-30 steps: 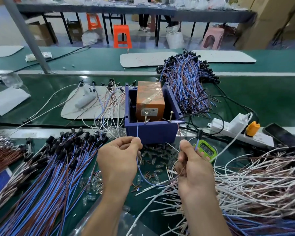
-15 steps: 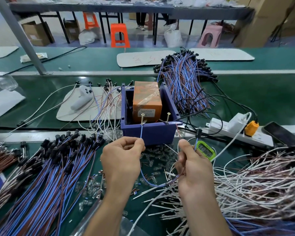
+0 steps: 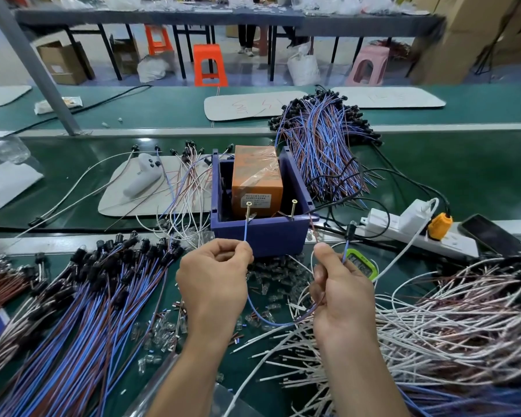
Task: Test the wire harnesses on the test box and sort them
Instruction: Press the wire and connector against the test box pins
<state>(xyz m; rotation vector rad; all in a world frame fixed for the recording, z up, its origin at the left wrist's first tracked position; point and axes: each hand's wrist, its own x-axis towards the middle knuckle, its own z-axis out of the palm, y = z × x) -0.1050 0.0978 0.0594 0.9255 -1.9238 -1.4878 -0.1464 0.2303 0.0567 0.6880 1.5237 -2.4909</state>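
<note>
The test box (image 3: pixel 262 236) is a dark blue open box with an orange block (image 3: pixel 257 179) inside and two brass screws standing on its front rim. My left hand (image 3: pixel 215 275) pinches the blue end of a wire harness (image 3: pixel 268 322), and that end points up to the left screw (image 3: pixel 248 209). The brown end of the same harness is pinched in my right hand (image 3: pixel 340 290) and rises toward the right screw (image 3: pixel 293 207); whether it touches is unclear. The harness sags in a loop between both hands.
Blue and brown harnesses with black caps lie in a pile at the left (image 3: pixel 82 299) and another behind the box (image 3: pixel 322 145). White wires are heaped at the right (image 3: pixel 451 323). A power strip (image 3: pixel 415 233), a green timer (image 3: pixel 363 263) and a phone (image 3: pixel 491 234) lie right of the box.
Both hands have raised the wire ends toward the box; the blue tip has moved up to the left screw and the brown end has lifted toward the right screw.
</note>
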